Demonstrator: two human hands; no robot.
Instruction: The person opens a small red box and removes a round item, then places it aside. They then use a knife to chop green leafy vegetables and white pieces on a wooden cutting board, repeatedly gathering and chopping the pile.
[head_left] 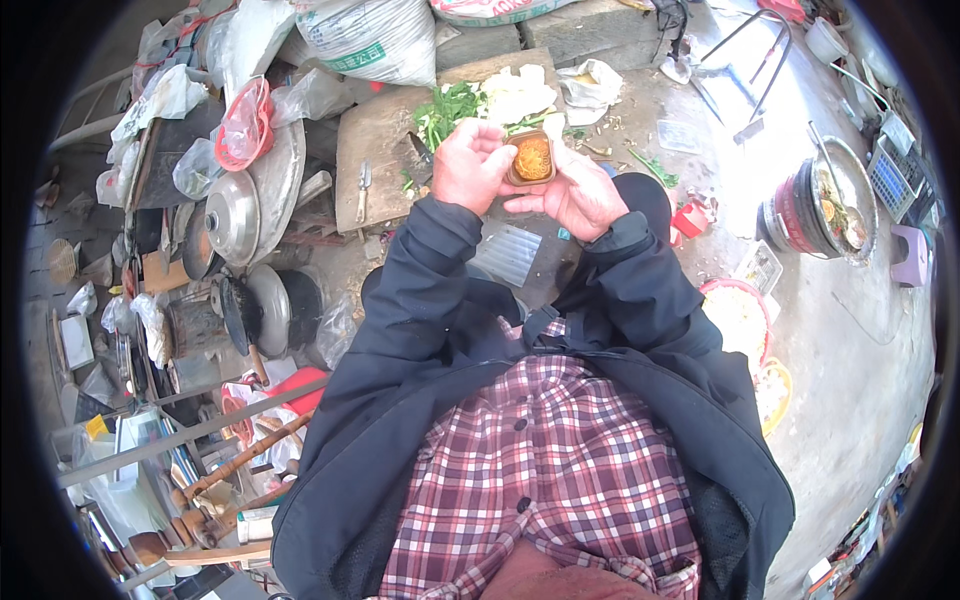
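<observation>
Beside the wooden board (380, 140), the grip of the right hand (588, 198) pinches a small brown container (531, 184) (golden shreds (534, 158) inside); the left hand (466, 166), fingertips pressed together, meets its rim.

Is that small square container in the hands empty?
No, the small square container, between the left hand and right hand, has stringy orange-yellow contents inside.

At the frame's right, a hand could pass over concrete floor (850, 345), below the round drum (789, 214). Above the left hand (465, 168), greens (450, 113) and a white sack (375, 38) obstruct; upper left, metal lids (233, 212) crowd in, how deeply is hard to tell.
</observation>
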